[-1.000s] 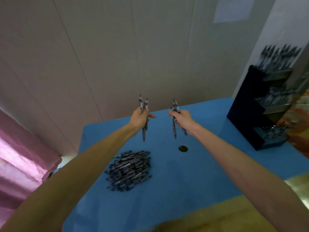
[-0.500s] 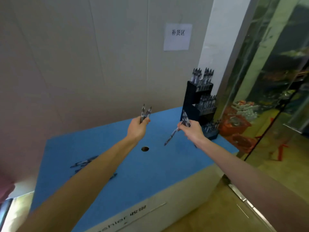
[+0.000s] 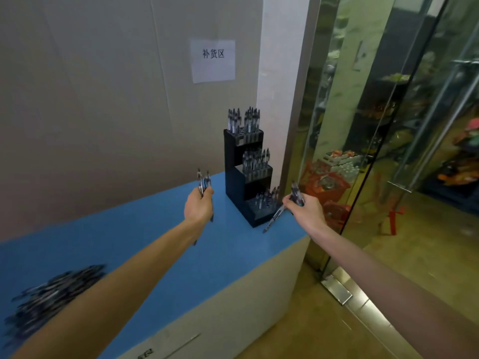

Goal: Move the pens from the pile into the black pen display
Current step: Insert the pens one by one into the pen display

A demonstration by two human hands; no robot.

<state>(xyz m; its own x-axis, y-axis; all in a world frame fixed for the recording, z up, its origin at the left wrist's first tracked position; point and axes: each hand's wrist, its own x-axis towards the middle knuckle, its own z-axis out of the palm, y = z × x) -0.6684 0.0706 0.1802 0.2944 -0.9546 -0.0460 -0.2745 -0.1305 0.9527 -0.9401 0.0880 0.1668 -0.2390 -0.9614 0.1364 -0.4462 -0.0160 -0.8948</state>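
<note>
Both hands hold pens beside the display.
Near, the pen pile (image 3: pixel 49 294) lies on the blue tabletop (image 3: pixel 145 244); farther, left hand (image 3: pixel 198 206) grips two pens (image 3: pixel 203 183), right hand (image 3: pixel 305 209) grips several pens (image 3: pixel 295 195), just before the black pen display (image 3: pixel 234 177).

A white paper sign (image 3: pixel 213 60) hangs on the beige wall (image 3: pixel 103 99), beside a glass door (image 3: pixel 388 125)

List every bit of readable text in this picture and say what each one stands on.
"补货区": printed in black on the white paper sign stuck to the wall.
Dark print on the table's front panel, at the bottom edge: cut off and too blurred to read.
Pens in the black display: any markings too small to read.
</note>
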